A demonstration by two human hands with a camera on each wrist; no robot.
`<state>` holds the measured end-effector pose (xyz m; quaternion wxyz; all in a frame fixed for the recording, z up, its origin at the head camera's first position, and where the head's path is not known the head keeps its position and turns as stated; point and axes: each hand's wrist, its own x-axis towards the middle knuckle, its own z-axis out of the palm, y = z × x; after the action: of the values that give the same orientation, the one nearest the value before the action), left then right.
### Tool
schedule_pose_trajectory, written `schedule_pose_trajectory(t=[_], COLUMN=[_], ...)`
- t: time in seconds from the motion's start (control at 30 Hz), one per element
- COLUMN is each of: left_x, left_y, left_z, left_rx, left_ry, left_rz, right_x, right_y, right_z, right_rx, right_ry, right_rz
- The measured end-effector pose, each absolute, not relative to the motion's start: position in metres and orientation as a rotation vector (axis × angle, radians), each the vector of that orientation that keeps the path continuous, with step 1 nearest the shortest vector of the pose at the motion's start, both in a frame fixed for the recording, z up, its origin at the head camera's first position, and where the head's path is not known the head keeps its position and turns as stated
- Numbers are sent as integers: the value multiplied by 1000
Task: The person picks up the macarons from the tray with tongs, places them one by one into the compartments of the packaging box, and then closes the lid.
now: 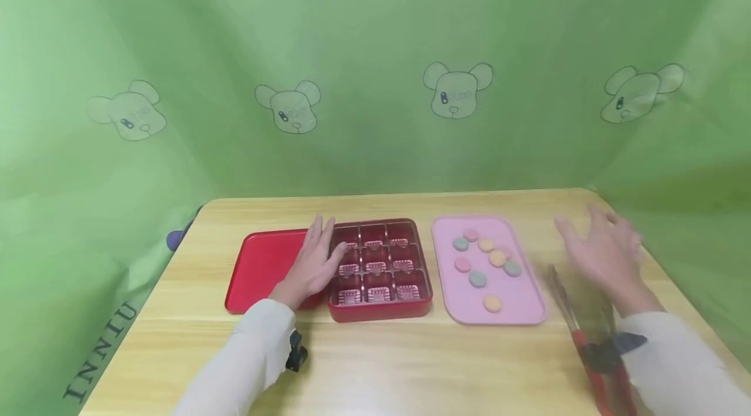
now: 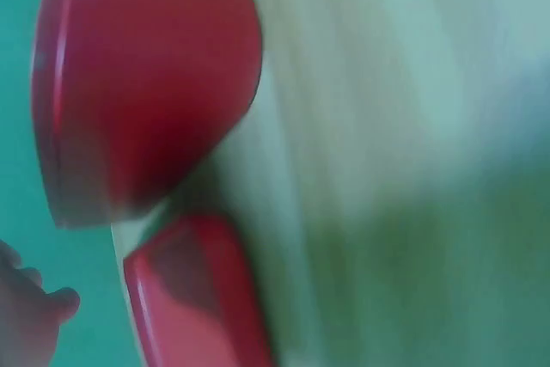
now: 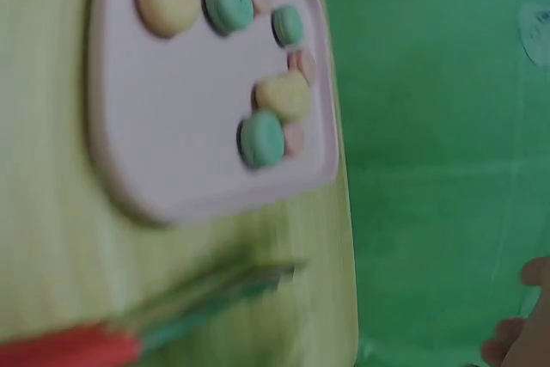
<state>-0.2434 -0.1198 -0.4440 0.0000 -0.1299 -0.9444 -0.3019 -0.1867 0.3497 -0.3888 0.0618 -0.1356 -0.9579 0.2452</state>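
Observation:
My left hand (image 1: 313, 266), fingers extended, lies over the left edge of a red box (image 1: 380, 313) that has a divided insert of several compartments. A flat red lid (image 1: 264, 266) lies left of the box, partly covered by that hand. At the right, my right hand (image 1: 604, 256) hovers with fingers spread and nothing in it, above a pair of metal tongs (image 1: 579, 336) with red handles. The right wrist view shows the tongs' red handle (image 3: 73, 348) blurred. Several pink, green and yellow macarons (image 1: 492, 303) are scattered on a pink tray (image 1: 460, 306) between box and tongs.
Everything lies on a light wooden table (image 1: 469, 367). A green curtain (image 1: 375, 25) printed with bear faces hangs behind and at both sides. Dark wrist straps (image 1: 296, 352) are on both arms. A purple object (image 1: 174, 240) shows beyond the table's left edge.

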Motion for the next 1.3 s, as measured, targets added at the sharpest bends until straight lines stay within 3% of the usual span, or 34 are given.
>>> schedule_pose_trajectory(t=[0.33, 0.63, 0.83, 1.3], left_x=[-216, -196, -187, -174], left_y=[-105, -97, -97, -102], left_z=[-466, -482, -488, -502], left_rx=[-393, -239, -174, -126], left_ry=[-2745, -2642, -2580, -2482], left_rz=[-1383, -1598, -1666, -1738], right_x=[-107, -67, -62, -63], right_y=[392, 381, 366, 352], right_z=[-417, -445, -457, -464], right_rx=[-538, -603, -759, -666], right_ry=[-3038, -3229, -3222, -3181], right_rz=[795, 889, 1047, 812])
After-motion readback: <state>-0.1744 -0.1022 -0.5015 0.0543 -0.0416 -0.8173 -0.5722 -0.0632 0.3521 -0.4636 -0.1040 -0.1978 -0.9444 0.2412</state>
